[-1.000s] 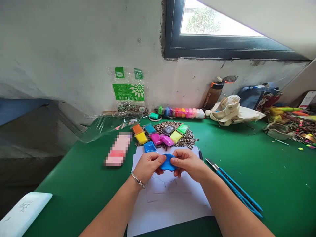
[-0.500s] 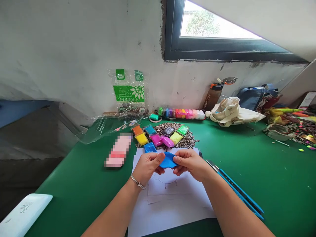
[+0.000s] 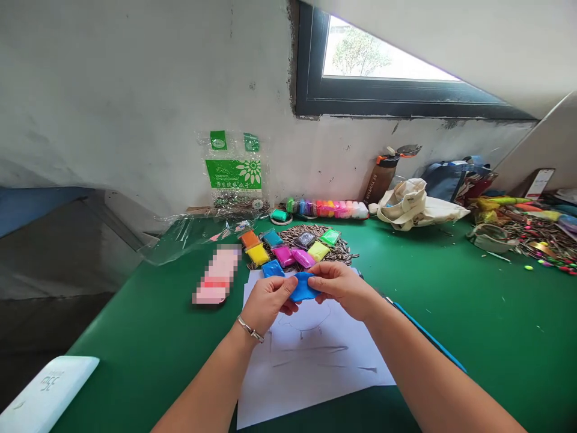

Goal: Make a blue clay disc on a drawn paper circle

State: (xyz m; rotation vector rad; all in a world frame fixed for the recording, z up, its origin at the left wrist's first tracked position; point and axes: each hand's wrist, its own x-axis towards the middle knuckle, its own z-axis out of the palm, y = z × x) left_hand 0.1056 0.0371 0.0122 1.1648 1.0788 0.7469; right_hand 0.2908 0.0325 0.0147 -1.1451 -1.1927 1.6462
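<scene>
Between my two hands is a flattened piece of blue modelling clay, held above the paper. My left hand pinches its left side with the thumb on top. On the right side, my right hand grips it between thumb and fingers. Below lie white sheets of paper with a thin drawn outline, partly covered by my hands. Just beyond them, small packets of coloured clay, among them a blue packet and a yellow packet, rest on or beside a heap of sunflower seeds.
A blurred pink object lies left of the paper; a white device is at the near left. Blue-edged tools lie beside my right forearm. Behind stand a seed bag, a row of clay, a bottle and a cloth bag.
My right hand has shifted slightly up and left, and the blue clay between my hands looks narrower. The view has turned a little to the right. Both hands keep their hold.
</scene>
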